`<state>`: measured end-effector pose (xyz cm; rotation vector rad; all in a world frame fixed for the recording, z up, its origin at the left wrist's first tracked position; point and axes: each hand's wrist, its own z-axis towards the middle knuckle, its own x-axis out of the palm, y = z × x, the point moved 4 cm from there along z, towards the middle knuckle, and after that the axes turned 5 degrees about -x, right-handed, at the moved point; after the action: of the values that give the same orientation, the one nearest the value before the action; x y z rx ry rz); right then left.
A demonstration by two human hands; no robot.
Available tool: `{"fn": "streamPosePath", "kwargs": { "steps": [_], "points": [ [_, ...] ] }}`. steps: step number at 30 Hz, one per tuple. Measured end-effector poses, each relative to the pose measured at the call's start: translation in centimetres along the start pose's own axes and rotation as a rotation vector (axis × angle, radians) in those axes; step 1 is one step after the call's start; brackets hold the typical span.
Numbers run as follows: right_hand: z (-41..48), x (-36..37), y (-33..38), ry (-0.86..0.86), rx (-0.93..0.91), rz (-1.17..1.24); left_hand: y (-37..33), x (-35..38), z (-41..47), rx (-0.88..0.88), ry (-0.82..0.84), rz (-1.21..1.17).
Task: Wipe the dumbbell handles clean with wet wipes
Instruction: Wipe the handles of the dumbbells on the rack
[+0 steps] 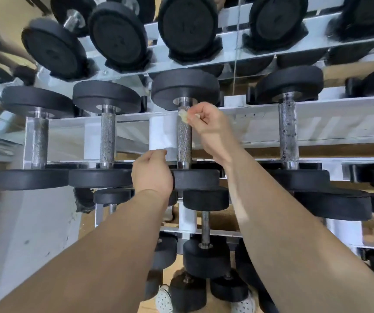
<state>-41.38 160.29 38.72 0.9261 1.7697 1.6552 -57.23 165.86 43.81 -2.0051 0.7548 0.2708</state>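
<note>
Clearly the knurled steel handle (184, 141) runs near to far on the middle shelf of the white rack (260, 123), just ahead of both hands. Your right hand (206, 125) is nearer it, pinching the crumpled pale wet wipe (183, 114) at the handle's far end, so the stroke should come back toward you. Your left hand (152, 172) curls over the edge of the matte black near head (195, 178), steadying it

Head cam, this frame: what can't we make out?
1. Left hand: fingers hidden behind its own back, head view; grip on the dumbbell head unclear.
2. Wet wipe: tiny, mostly inside the right hand; its state unreadable.
3. Far side of the handle: hidden by the handle itself.
4. Top-row dumbbells: blurred, markings illegible.
</note>
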Motion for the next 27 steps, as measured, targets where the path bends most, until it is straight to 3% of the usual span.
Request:
{"fn": "streamPosePath", "kwargs": {
  "steps": [2,8,15,21,23,27],
  "points": [
    [-0.1,-0.2,0.0,0.001,-0.007,0.018,-0.1,0.1,-0.2,-0.016,-0.004,-0.012],
    [-4.7,-1.0,-1.7,0.237,0.156,-0.071,-0.3,0.2,-0.5,-0.020,0.022,0.005],
    [0.1,-0.4,0.0,-0.014,0.089,0.077,-0.3,0.1,-0.3,-0.021,0.043,0.039],
    [-4.6,-1.1,-1.5,0.353,0.239,0.030,-0.2,-0.1,-0.1,-0.025,0.068,0.046],
    [-4.5,-0.8,-1.8,0.291,0.231,0.099,-0.2,-0.1,-0.1,-0.027,0.073,0.047],
    [-0.3,-0.4,-0.7,-0.005,0.155,0.167,-0.1,-0.2,-0.1,-0.037,0.060,0.036]
  ]
}}
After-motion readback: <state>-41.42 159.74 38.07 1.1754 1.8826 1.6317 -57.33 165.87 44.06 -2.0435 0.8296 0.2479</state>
